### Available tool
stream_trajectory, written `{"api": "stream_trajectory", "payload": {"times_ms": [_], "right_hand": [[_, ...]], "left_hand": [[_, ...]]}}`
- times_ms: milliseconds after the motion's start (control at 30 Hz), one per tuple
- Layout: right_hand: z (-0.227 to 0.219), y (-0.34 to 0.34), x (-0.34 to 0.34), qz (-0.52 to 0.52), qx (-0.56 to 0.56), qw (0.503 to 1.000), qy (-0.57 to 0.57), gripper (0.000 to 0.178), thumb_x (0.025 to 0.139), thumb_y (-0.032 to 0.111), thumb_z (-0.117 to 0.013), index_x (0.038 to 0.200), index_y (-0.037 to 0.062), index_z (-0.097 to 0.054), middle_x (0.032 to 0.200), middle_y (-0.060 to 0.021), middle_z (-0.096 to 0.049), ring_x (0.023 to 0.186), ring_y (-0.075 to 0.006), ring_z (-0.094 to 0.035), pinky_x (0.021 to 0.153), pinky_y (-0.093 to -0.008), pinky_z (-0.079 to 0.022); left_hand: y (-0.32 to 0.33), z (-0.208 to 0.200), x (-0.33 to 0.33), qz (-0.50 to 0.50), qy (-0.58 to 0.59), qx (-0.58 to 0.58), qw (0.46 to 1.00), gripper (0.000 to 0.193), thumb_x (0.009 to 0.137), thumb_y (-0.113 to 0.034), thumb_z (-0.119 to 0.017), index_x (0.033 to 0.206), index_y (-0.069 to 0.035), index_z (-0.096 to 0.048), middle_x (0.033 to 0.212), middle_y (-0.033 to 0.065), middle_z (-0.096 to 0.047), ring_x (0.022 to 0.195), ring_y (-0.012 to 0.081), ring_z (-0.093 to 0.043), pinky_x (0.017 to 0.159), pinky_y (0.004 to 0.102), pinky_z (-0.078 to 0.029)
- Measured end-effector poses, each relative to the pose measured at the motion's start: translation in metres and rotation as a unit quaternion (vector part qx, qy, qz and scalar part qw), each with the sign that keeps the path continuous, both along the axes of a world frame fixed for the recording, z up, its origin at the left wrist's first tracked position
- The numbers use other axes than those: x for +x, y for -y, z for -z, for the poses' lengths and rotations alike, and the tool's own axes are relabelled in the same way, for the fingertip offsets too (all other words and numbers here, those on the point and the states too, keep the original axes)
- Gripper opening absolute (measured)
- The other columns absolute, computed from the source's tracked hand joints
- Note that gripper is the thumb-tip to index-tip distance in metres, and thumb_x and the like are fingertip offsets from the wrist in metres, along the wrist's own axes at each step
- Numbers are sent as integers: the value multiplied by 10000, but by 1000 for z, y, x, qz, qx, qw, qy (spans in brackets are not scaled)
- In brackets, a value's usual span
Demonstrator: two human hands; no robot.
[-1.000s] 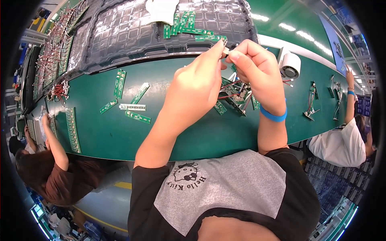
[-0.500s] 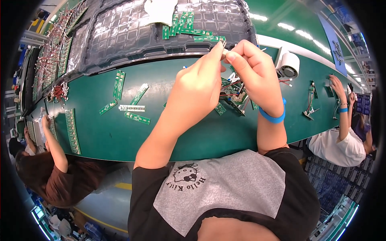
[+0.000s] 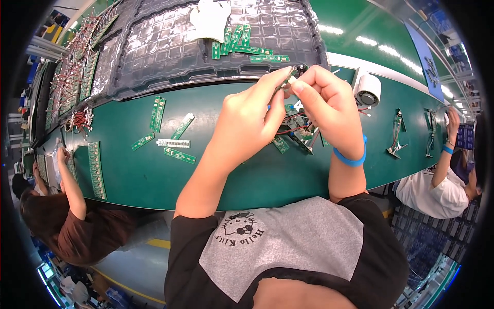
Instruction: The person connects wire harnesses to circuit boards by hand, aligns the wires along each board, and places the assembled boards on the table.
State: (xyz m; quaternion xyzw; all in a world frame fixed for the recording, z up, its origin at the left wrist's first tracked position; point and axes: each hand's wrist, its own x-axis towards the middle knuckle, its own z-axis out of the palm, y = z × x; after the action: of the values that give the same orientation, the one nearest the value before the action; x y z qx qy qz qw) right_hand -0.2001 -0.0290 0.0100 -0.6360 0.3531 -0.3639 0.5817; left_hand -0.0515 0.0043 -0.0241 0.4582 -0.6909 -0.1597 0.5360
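Note:
My left hand (image 3: 251, 112) is closed on a narrow circuit board (image 3: 284, 84), seen mostly edge-on and partly covered by the fingers. Thumb and forefinger of my right hand (image 3: 329, 105) pinch a small white connector (image 3: 292, 80) against that board. Whether it is seated on the board I cannot tell. Beneath the hands lies a tangle of boards with red and black wires (image 3: 301, 126), partly hidden by them. To the left, several loose green boards (image 3: 180, 155) and a pale strip board (image 3: 173, 143) lie on the green tabletop (image 3: 206, 180).
Beyond my hands sits a dark plastic tray (image 3: 159, 54) with several green boards (image 3: 242, 38) and a white glove (image 3: 210, 20). A small white fan (image 3: 368, 90) stands at right. Co-workers sit either side; wired boards (image 3: 77, 72) stand far left.
Both hands have come slightly nearer to me, still together at the board and connector, and the board's edge shows more. The co-worker's hand at right has shifted outward.

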Motion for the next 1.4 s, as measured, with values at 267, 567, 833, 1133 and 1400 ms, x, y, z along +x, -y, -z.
{"api": "stream_trajectory", "payload": {"times_ms": [267, 567, 833, 1133, 1400], "right_hand": [[-1, -1, 4, -5, 18, 999, 50, 149, 878, 98, -513, 790, -21, -502, 735, -28, -582, 718, -44, -527, 616, -194, -440], [-1, 2, 3, -3, 18, 1000, 5, 154, 877, 90, -513, 779, -28, -502, 750, -49, -588, 739, -73, -563, 639, -206, -467], [3, 1, 4, -1, 6, 999, 32, 148, 879, 88, -506, 793, -32, -503, 767, -72, -608, 753, -106, -597, 669, -231, -491], [5, 0, 4, 26, -8, 1000, 12, 161, 870, 101, -522, 764, -19, -513, 704, -37, -590, 649, -37, -510, 539, -186, -407], [2, -1, 0, 2, 7, 1000, 13, 146, 860, 114, -538, 812, -22, -560, 691, -15, -565, 636, -45, -507, 544, -193, -403]], "left_hand": [[-4, -8, 2, 20, -16, 50, 998, 249, 826, 9, -515, 1075, 9, -525, 805, 138, -644, 708, 201, -649, 574, 273, -501], [-4, -6, 5, 33, -5, 82, 996, 247, 833, -3, -495, 1080, 4, -497, 778, 144, -647, 702, 207, -650, 578, 284, -498], [-5, -12, 4, 35, -8, 127, 991, 213, 844, -23, -491, 1056, -8, -482, 736, 145, -638, 675, 243, -655, 530, 310, -501], [-4, -8, 3, 41, -53, 137, 988, 193, 863, -42, -484, 1050, 4, -480, 756, 144, -642, 715, 218, -662, 556, 287, -515], [-2, -10, 9, 104, -153, 181, 966, 179, 909, -95, -438, 1006, 47, -490, 768, 136, -632, 684, 197, -646, 597, 250, -499]]}}
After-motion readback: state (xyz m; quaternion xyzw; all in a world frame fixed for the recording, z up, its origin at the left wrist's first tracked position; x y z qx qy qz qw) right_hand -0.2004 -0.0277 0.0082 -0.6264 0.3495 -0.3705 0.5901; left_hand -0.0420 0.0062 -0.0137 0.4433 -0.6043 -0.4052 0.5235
